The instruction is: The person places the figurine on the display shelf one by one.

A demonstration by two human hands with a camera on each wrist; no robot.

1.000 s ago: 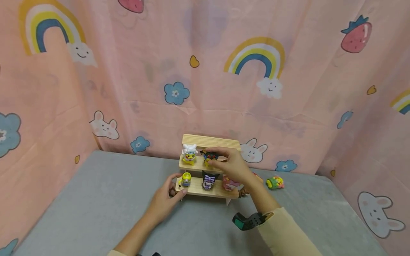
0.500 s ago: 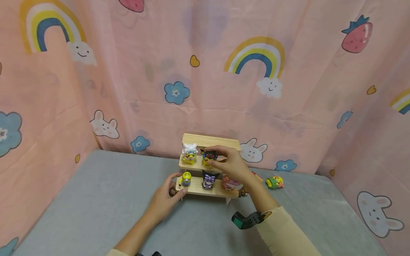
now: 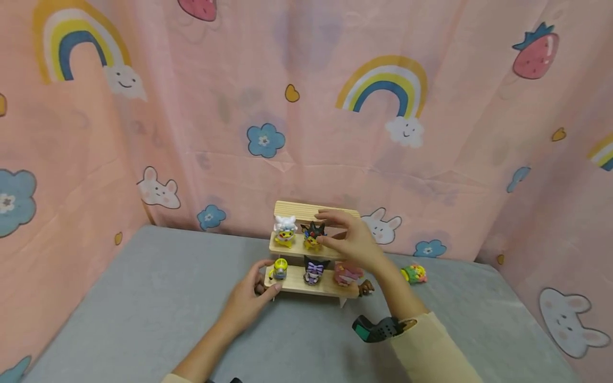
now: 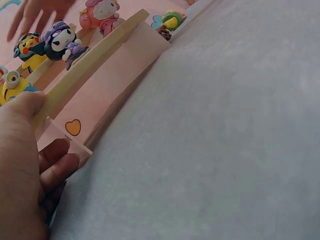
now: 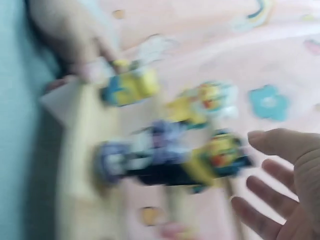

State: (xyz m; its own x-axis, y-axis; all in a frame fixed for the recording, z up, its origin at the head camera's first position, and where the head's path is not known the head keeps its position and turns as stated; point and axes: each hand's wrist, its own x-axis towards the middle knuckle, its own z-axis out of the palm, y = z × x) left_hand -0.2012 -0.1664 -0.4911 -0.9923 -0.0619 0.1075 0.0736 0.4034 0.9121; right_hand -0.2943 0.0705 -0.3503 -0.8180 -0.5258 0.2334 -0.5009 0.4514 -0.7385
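Observation:
My left hand (image 3: 249, 292) grips the left end of a stepped wooden display stand (image 3: 306, 287), thumb against the lower board and fingers curled beneath. Spread fingers show on my right hand (image 3: 351, 239), beside a black-hatted yellow figurine (image 3: 313, 235) upright on the middle step; in the right wrist view a gap shows between them. To its left stands a white-hatted yellow figurine (image 3: 285, 232). On the lower step are a Minion figurine (image 3: 280, 269), a black-hooded figurine with a purple bow (image 3: 313, 270) and a pink figurine (image 3: 348, 273).
Right of the stand, a green and yellow figurine (image 3: 414, 273) lies on the grey tabletop (image 3: 167, 298). A small brown item (image 3: 366, 288) is at the stand's right end. Behind everything hangs a pink printed curtain (image 3: 215, 106).
My right hand has let go of the black-hatted figurine; its fingers have spread and drawn back slightly to the right. The left hand stays on the stand.

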